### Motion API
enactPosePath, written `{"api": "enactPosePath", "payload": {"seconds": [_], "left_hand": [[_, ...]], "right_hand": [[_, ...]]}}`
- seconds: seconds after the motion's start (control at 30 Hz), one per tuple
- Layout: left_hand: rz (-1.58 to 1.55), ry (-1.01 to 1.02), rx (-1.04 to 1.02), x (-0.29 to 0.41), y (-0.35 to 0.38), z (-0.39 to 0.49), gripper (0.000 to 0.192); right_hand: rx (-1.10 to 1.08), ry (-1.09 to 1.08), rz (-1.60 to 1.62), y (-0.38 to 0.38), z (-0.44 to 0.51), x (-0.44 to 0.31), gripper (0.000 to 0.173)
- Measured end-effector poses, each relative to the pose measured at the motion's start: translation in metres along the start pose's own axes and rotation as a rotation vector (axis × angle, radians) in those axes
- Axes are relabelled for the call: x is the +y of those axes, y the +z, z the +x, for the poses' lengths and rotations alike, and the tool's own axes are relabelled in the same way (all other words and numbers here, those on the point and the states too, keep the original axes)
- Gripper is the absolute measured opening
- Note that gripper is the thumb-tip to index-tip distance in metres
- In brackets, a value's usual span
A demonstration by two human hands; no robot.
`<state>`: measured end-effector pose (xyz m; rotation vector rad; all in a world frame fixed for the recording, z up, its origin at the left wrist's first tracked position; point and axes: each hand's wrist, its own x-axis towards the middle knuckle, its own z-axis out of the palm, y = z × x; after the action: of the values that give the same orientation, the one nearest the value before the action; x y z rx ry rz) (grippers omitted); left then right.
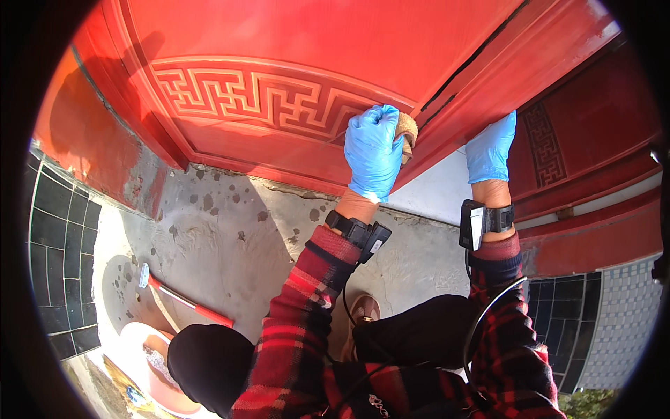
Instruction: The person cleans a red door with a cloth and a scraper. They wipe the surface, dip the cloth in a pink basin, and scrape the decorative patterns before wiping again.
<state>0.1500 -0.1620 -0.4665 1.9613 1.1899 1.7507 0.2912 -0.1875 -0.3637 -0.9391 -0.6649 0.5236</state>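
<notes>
My left hand, in a blue disposable glove, grips a folded brown cloth. The cloth is against the lower part of a red door, by the right end of its raised fretwork band. My right hand, gloved the same way, is at the door's free edge, its fingertips hidden behind it. The door stands ajar, with a pale floor showing past its edge.
Left of my knee stands a pink basin with sudsy water. A red-handled scraper-like tool lies near it on the wet-spotted concrete floor. Black tiles cover the low wall at left. Another red door leaf is at right.
</notes>
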Motion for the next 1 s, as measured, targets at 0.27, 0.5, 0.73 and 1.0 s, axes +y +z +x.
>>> {"api": "enactPosePath", "payload": {"seconds": [0.27,0.5,0.73,1.0], "left_hand": [[-0.127,-0.089,0.225,-0.041,-0.014,0.006,0.032],[-0.082,-0.089,0.284,-0.070,-0.009,-0.010,0.028],[-0.349,-0.520,0.202,-0.088,0.003,-0.046,0.022],[-0.733,-0.851,0.220,-0.087,0.014,-0.064,0.009]], "right_hand": [[-0.009,-0.029,-0.062,-0.005,-0.001,0.000,0.062],[0.006,-0.014,-0.036,-0.001,-0.001,-0.001,0.059],[0.004,-0.026,-0.044,0.000,-0.001,-0.002,0.058],[-0.020,-0.017,0.002,0.003,-0.001,-0.004,0.057]]}}
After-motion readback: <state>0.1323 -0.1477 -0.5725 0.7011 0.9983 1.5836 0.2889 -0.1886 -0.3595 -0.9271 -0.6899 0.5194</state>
